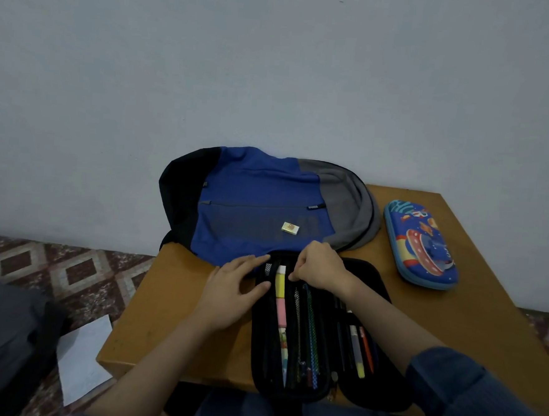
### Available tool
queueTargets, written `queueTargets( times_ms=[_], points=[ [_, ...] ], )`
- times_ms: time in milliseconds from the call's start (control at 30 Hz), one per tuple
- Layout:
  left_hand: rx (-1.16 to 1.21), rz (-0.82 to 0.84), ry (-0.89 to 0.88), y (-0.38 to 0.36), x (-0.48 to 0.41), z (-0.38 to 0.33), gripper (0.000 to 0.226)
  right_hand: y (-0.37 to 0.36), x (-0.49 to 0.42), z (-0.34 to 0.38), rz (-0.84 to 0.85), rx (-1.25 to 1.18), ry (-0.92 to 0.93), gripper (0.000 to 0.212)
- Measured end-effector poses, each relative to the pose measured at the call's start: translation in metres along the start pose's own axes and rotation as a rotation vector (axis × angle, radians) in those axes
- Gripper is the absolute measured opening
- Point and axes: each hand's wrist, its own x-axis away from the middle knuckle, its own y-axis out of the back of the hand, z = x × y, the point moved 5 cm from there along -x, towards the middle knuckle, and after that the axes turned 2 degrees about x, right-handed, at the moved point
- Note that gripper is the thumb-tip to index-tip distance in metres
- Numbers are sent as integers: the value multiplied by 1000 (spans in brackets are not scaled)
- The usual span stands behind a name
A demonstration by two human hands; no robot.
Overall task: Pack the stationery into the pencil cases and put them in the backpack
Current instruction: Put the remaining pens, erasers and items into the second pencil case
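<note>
Two pencil cases on the table. The blue space-print case sits zipped off to the right, and the black case lies flapped open in front of the person, long axis running from their lap towards the backpack.

Left hand lies flat on the case's left edge, fingers straight and spread. Right hand is at the far end, fingers curled with thumb against fingertip over the pen tops. Whether it actually pinches anything, I cannot tell.

Inside the left half are highlighters in line and some thin pens; more pens are in the right half.

One eraser is loose on the flat backpack, just beyond the right hand. That looks the nearer hand to fetch it.
</note>
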Motion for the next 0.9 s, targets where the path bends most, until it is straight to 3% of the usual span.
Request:
queueTargets(
  times_ms=[133, 267, 367, 500, 600, 900],
  points=[
    [-232, 122, -15, -7, -7, -6, 75, -6, 3, 4, 49, 36, -53, 33],
    [-293, 211, 6, -16, -6, -6, 66, -5, 7, 8, 11, 78, -108, 34],
    [-345, 228, 7, -19, -4, -7, 74, -3, 9, 12, -3, 104, -134, 40],
    [-391, 203, -7, -20, -4, -9, 54, -5, 7, 14, 6, 147, -154, 42],
    [-396, 209, 3, -20, -2, -11, 54, -6, 4, 15, 2, 171, -156, 26],
    [-474, 203, 34, -15, -16, -23, 55, -5, 3, 17, 38, 140, -192, 40]
  ],
)
